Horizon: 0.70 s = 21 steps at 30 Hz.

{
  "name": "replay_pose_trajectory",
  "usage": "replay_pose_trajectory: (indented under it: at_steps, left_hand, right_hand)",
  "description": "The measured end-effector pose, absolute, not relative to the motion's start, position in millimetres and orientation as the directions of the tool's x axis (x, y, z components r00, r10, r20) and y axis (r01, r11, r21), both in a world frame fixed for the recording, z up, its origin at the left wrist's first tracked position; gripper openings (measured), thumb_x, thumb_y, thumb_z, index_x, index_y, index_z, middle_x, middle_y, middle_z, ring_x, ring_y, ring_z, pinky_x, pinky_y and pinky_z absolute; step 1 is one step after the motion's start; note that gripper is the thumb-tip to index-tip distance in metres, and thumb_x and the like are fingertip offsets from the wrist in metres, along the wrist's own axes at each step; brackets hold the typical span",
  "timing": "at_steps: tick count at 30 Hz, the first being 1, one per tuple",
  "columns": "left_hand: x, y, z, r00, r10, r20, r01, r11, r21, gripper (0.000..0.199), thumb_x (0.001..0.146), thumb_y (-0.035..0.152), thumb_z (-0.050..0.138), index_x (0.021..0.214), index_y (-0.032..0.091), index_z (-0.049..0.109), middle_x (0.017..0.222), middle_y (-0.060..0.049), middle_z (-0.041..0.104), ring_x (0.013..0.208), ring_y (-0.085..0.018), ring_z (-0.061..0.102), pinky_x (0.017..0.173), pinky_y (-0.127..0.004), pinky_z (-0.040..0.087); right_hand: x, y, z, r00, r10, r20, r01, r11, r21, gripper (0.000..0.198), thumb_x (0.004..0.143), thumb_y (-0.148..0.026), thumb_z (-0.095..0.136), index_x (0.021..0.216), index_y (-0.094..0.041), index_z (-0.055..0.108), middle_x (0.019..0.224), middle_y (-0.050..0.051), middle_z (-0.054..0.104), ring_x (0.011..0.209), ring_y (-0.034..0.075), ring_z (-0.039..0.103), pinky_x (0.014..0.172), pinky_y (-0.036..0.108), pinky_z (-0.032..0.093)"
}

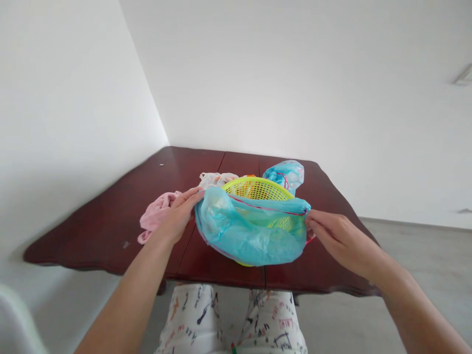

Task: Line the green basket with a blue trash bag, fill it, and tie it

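Note:
A thin blue plastic drawstring bag (254,241) hangs over the near side of a yellow-green mesh basket (254,187) on the table. My left hand (183,210) pinches the bag's rim at its left end. At the right end, my right hand (334,236) grips the rim near the red drawstring. The string runs along the bag's top edge between both hands. Through the film the basket's mesh shows faintly. What lies inside the basket is mostly hidden.
Beside my left hand is a crumpled pink cloth (157,216). Behind the basket lie a whitish crumpled plastic bag (216,180) and a filled blue bag (291,173) with a red string. The dark red wooden table (121,211) meets white walls behind and at left.

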State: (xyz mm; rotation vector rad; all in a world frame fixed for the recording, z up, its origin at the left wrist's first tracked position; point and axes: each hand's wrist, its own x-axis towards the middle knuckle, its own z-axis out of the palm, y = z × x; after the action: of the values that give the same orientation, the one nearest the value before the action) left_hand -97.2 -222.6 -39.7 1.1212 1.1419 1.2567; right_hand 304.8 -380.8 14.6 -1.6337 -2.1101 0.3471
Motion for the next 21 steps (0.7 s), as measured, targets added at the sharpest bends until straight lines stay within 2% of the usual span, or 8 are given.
replay_pose_trajectory:
  at_steps: [3, 5, 7, 10, 12, 15, 19, 21]
  left_hand:
    - [-87.0, -200.8, -44.3, 0.101, 0.994, -0.045, -0.133, 0.059, 0.989, 0.043, 0.072, 0.05, 0.099, 0.1, 0.019, 0.086, 0.093, -0.005, 0.083, 0.091, -0.024, 0.074, 0.07, -0.027, 0.055]
    - [-77.5, -190.1, -47.8, 0.176, 0.981, -0.079, -0.206, 0.115, 0.972, 0.037, 0.075, 0.048, 0.094, 0.098, 0.021, 0.085, 0.085, -0.003, 0.08, 0.081, -0.023, 0.072, 0.065, -0.028, 0.052]
    - [-66.9, -184.0, -51.6, 0.207, 0.973, -0.098, -0.296, 0.158, 0.942, 0.037, 0.076, 0.047, 0.092, 0.101, 0.021, 0.084, 0.082, -0.003, 0.081, 0.077, -0.024, 0.073, 0.063, -0.029, 0.052]
    - [-52.1, -182.9, -57.5, 0.213, 0.973, -0.09, -0.382, 0.168, 0.909, 0.047, 0.075, 0.048, 0.094, 0.112, 0.02, 0.086, 0.094, -0.006, 0.088, 0.091, -0.029, 0.082, 0.073, -0.033, 0.062]
    - [-44.9, -185.6, -60.8, 0.231, 0.969, -0.09, -0.397, 0.179, 0.9, 0.053, 0.075, 0.05, 0.096, 0.117, 0.02, 0.087, 0.101, -0.007, 0.09, 0.101, -0.034, 0.086, 0.083, -0.037, 0.068]
    - [-39.9, -190.9, -65.1, 0.266, 0.959, -0.1, -0.407, 0.205, 0.89, 0.058, 0.076, 0.052, 0.1, 0.122, 0.019, 0.088, 0.104, -0.009, 0.092, 0.11, -0.037, 0.088, 0.092, -0.041, 0.072]
    - [-42.6, -195.9, -73.0, 0.312, 0.946, -0.085, -0.388, 0.209, 0.898, 0.064, 0.078, 0.06, 0.103, 0.125, 0.018, 0.088, 0.108, -0.011, 0.092, 0.115, -0.038, 0.088, 0.096, -0.042, 0.071]
    - [-47.4, -196.1, -78.2, 0.325, 0.942, -0.082, -0.343, 0.199, 0.918, 0.066, 0.079, 0.064, 0.103, 0.126, 0.02, 0.088, 0.11, -0.011, 0.092, 0.116, -0.037, 0.087, 0.094, -0.041, 0.07]
  right_hand:
    - [304.7, -365.0, 7.1, -0.05, 0.964, 0.262, 0.867, 0.172, -0.468, 0.034, 0.122, -0.048, 0.054, 0.096, -0.028, 0.064, 0.081, 0.002, 0.075, 0.071, 0.022, 0.069, 0.07, 0.036, 0.046]
    - [303.7, -354.5, -2.1, 0.019, 0.957, 0.289, 0.883, 0.119, -0.453, 0.028, 0.12, -0.049, 0.056, 0.114, -0.027, 0.073, 0.098, 0.007, 0.085, 0.084, 0.028, 0.078, 0.077, 0.038, 0.052]
    - [301.8, -345.1, -12.6, 0.053, 0.951, 0.306, 0.887, 0.096, -0.451, 0.036, 0.12, -0.049, 0.054, 0.135, -0.026, 0.077, 0.117, 0.012, 0.089, 0.101, 0.034, 0.084, 0.088, 0.043, 0.057]
    - [298.8, -330.8, -28.8, 0.091, 0.958, 0.271, 0.835, 0.074, -0.545, 0.05, 0.119, -0.052, 0.054, 0.155, -0.024, 0.073, 0.128, 0.016, 0.089, 0.109, 0.038, 0.085, 0.096, 0.05, 0.063]
    - [298.3, -320.1, -38.7, 0.103, 0.966, 0.238, 0.754, 0.08, -0.652, 0.055, 0.116, -0.054, 0.058, 0.163, -0.026, 0.069, 0.139, 0.016, 0.087, 0.12, 0.039, 0.085, 0.106, 0.056, 0.066]
    - [298.6, -305.2, -49.4, 0.098, 0.977, 0.19, 0.603, 0.094, -0.792, 0.06, 0.112, -0.06, 0.067, 0.164, -0.03, 0.068, 0.158, 0.014, 0.081, 0.142, 0.04, 0.079, 0.125, 0.064, 0.062]
    - [294.4, -298.5, -52.0, 0.068, 0.997, 0.03, 0.302, 0.008, -0.953, 0.068, 0.109, -0.074, 0.074, 0.164, -0.034, 0.071, 0.162, 0.01, 0.081, 0.146, 0.04, 0.079, 0.127, 0.063, 0.066]
    - [290.7, -301.2, -50.5, 0.044, 0.998, -0.037, 0.156, -0.044, -0.987, 0.07, 0.11, -0.079, 0.072, 0.165, -0.037, 0.071, 0.162, 0.009, 0.081, 0.147, 0.041, 0.079, 0.127, 0.063, 0.066]
